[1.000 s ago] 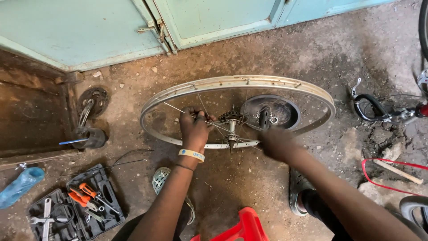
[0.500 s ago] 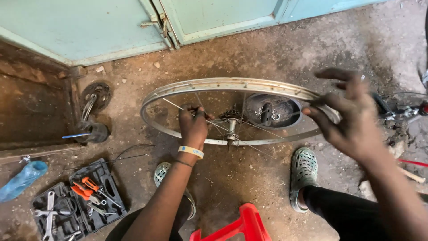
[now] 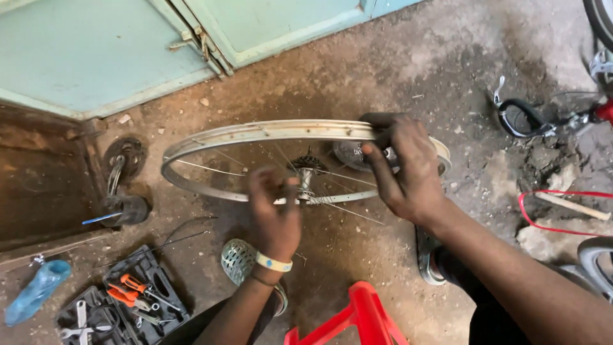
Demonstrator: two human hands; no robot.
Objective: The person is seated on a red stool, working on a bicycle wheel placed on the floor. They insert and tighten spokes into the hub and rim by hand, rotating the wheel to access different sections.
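My right hand (image 3: 408, 169), raised clear of the wheel half a second ago, is now back on it: fingers wrapped over the far rim of the bicycle wheel (image 3: 255, 134) at right of centre, clenched on the metal. My left hand (image 3: 276, 214) has shifted from the spokes toward the hub (image 3: 306, 176) at frame centre; its fingers are spread and curled near the axle, but I cannot tell whether they grasp anything, because motion blur covers the fingertips. The wheel stands tilted at centre frame, over the dirt floor.

The right hand hides the rim section beneath it and part of the grey disc behind. The sprocket at the hub is hard to make out. At lower left, the open tool case (image 3: 121, 306) is cut off by the frame edge, as is the red stool (image 3: 357, 319) at the bottom edge.
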